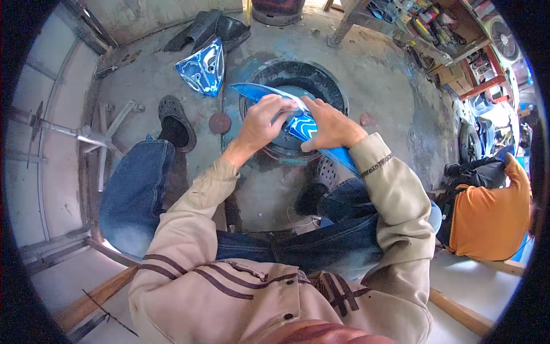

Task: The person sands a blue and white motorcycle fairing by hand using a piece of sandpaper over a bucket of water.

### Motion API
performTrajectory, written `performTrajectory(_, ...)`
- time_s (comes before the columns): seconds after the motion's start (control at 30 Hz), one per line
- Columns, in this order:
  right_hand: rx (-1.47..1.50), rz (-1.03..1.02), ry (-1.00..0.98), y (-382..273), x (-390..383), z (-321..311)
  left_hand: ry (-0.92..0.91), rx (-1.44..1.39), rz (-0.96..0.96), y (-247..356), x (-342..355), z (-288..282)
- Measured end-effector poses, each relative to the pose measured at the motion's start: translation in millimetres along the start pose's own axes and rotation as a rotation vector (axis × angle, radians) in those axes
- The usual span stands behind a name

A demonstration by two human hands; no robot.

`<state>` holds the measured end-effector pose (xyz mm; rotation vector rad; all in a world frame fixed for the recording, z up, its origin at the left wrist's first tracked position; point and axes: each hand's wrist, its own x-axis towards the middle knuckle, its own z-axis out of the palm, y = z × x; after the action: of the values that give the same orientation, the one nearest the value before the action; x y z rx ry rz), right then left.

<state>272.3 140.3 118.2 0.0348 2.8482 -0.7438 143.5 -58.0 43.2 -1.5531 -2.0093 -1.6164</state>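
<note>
Over a round black tub [329, 77] with greyish liquid in it, I hold a long, curved blue panel [302, 127] with white wavy stripes. My right hand [333, 125] grips its middle, thumb on the near side and fingers over the top edge. My left hand [263, 121] is closed against the panel's upper edge, its fingertips bent onto it. Whether a small thing sits under those fingertips, I cannot tell. The panel's pointed end reaches out to the far left, and its other end passes beside my right sleeve.
A blue-and-white shell piece [201, 70] lies on the floor at far left, by a black moulded part [206, 31]. Reddish round pads [219, 122] flank the tub. A metal stand [94, 137] is at left, a loaded shelf [418, 34] at far right. A person in orange [487, 221] crouches at right.
</note>
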Motion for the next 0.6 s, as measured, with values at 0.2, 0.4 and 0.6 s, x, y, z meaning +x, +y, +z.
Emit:
performTrajectory(0.2, -0.001, 0.008, 0.002, 2.7, 2.1, 1.8, 0.076, 0.157, -0.083, -17.6, 6.8, 2.2)
performTrajectory(0.4, 0.013, 0.043, 0.001, -0.4, 1.0, -2.0, 0.035, 0.313, -0.039, -16.0, 12.0, -10.8)
performTrajectory(0.6, -0.018, 0.045, 0.000, 1.8, -1.3, 3.0, 0.013, 0.142, -0.010, -1.7, 1.0, -3.7)
